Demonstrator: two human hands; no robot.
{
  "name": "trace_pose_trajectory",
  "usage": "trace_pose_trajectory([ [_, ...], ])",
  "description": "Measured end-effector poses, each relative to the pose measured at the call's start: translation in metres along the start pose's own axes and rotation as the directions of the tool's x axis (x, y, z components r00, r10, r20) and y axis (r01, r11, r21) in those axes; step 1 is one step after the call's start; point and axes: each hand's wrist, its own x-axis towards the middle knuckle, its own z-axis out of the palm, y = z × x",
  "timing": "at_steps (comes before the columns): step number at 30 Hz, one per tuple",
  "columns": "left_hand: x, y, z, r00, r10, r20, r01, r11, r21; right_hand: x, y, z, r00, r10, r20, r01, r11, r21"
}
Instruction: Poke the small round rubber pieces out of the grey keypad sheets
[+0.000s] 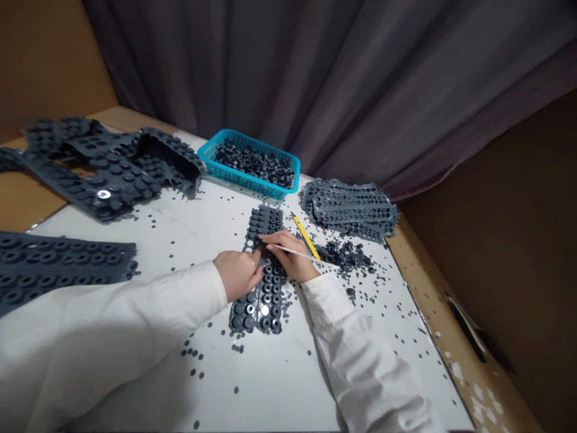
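Moulded rubber sheet (256,307) is lying mid-desk, dark grey, with rows of round studs and a few pale holes showing. I'm bearing on it with my left hand (238,275), though I can't tell whether those fingers are pinching anything, while my right hand (291,257) is clamping a thin white pick (297,253), the two hands just apart. I'm judging the main risk to be the pick skidding off a stud, or the sheet sliding on the slick white desk (270,385) — either could scatter the loose studs (345,255) toward the right edge.
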Motion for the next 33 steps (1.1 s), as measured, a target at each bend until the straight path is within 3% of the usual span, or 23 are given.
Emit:
trace_pose_trajectory([
  [8,-0.005,0.003,-0.004,0.999,-0.045,-0.02,0.044,0.999,-0.02,0.0,-0.004,-0.003,0.997,0.079,0.02,-0.08,0.996,0.038],
  [13,-0.005,0.003,-0.004,0.999,-0.051,-0.012,0.051,0.999,-0.018,0.0,-0.002,-0.002,0.998,0.044,0.034,-0.045,0.998,0.033],
  [19,-0.003,0.003,-0.004,1.0,-0.031,-0.002,0.031,0.999,-0.022,0.0,-0.002,-0.004,0.984,-0.097,0.149,0.115,0.986,-0.12],
  [25,-0.001,0.0,-0.004,1.0,-0.002,0.0,0.002,1.0,-0.027,0.001,-0.009,-0.007,0.962,-0.068,0.264,0.149,0.942,-0.3],
  [29,0.0,0.0,-0.004,1.0,-0.002,-0.006,0.002,1.0,-0.03,0.0,-0.003,-0.004,0.981,-0.072,0.18,0.125,0.945,-0.303],
  [33,0.001,0.0,0.0,1.0,-0.011,-0.012,0.011,1.0,-0.027,0.001,0.006,0.0,0.999,0.001,-0.04,-0.008,0.986,-0.168],
])
